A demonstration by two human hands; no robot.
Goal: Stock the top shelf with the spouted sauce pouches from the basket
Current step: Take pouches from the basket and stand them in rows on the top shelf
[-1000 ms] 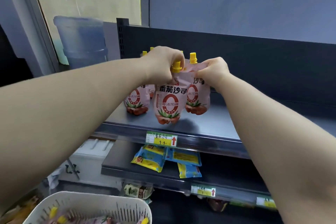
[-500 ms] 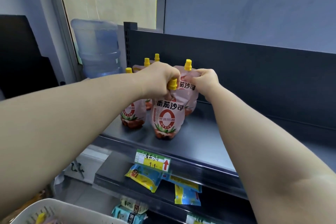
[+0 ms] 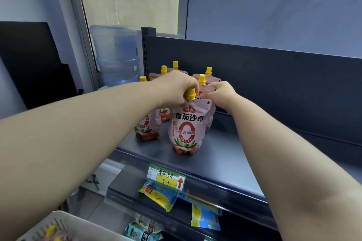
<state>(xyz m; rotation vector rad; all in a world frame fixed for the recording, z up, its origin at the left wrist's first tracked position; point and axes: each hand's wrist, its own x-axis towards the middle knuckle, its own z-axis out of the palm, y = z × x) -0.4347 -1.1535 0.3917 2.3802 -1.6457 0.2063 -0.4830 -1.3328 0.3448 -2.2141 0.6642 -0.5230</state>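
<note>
Pink soft plastic makes up the front pouch, which stands up near the front edge of the top shelf. It looks full and squishy, so I think it is a bit heavy and floppy. Its smooth sides may slip.

The hard yellow cap looks like the best place to hold. The left hand has its fingers curled round it. The right hand seems to pinch the top of the pouch behind.

The other pouches stand close by on the left and at the back, so a bump could tip them.

Only a corner of the white basket shows, low on the left. Inside it I can see a yellow spout and some pink, so I think more pouches wait there.
</note>
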